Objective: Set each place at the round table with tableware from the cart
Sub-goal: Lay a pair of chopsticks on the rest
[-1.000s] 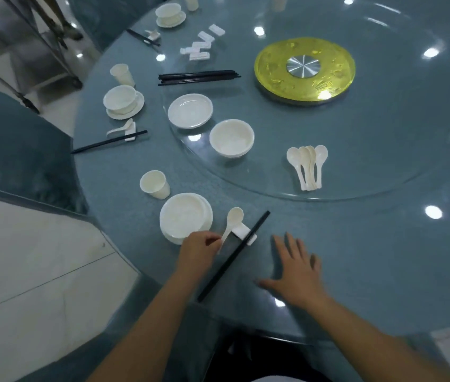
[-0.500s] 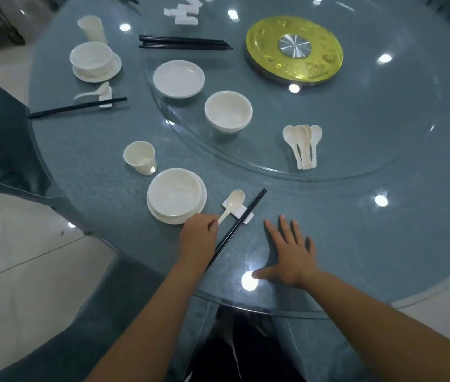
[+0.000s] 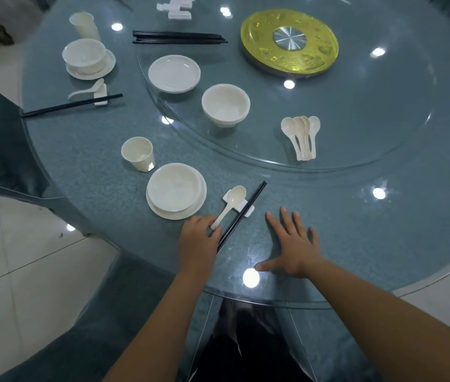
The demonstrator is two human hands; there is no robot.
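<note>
Bowl point(image 3: 173, 188) stacked on a plate point(image 3: 179, 213) at the near place setting, empty, with a cup point(image 3: 138, 153) just beyond and a spoon point(image 3: 230, 204) and black chopsticks point(image 3: 241, 215) lying across a white rest point(image 3: 239, 206) to its right. Left hand point(image 3: 197, 244) pinches the spoon handle's end, fingers curled; right hand point(image 3: 292, 244) lies flat, fingers spread, on the blue-grey round table point(image 3: 356, 216). Glass turntable point(image 3: 356, 119) beyond carries stacked bowls point(image 3: 226, 106), plates point(image 3: 174, 74), spare spoons point(image 3: 302, 136) and chopsticks point(image 3: 179, 40).

A white bowl point(image 3: 173, 189) is sitting in a plate point(image 3: 202, 200) near the table's point(image 3: 383, 232) near edge, a cup point(image 3: 138, 153) standing upright just behind it. A spoon point(image 3: 229, 205) and black chopsticks point(image 3: 241, 216) are lying across a white rest point(image 3: 248, 210) beside the plate.
</note>
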